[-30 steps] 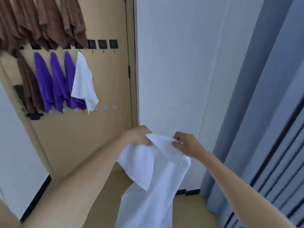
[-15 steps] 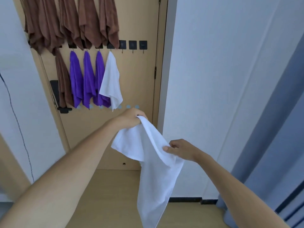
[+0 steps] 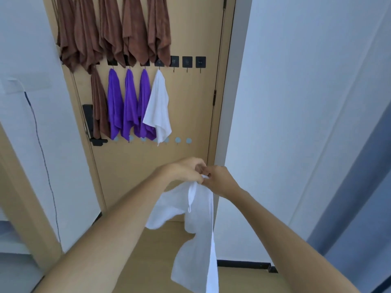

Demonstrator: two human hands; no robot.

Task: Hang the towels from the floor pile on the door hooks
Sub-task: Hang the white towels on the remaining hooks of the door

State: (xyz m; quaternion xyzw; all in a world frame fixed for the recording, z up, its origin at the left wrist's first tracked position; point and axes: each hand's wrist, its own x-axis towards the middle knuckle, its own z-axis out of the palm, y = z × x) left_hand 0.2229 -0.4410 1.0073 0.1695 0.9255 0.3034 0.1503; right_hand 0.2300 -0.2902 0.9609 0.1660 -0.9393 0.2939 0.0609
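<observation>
While hands [image 3: 204,176] meet, both seemingly pinch towel [image 3: 197,229].

2 bare forearms, no sleeves visible, ending in left hand [image 3: 186,171] and right hand [image 3: 220,179].

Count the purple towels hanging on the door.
3, side by side on the middle hook row: the left one, the middle one, and the right one, partly behind the white towel. No others show.

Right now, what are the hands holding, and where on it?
Both hands, left and right, pinch the white towel at its top edge; the rest hangs free.
</observation>
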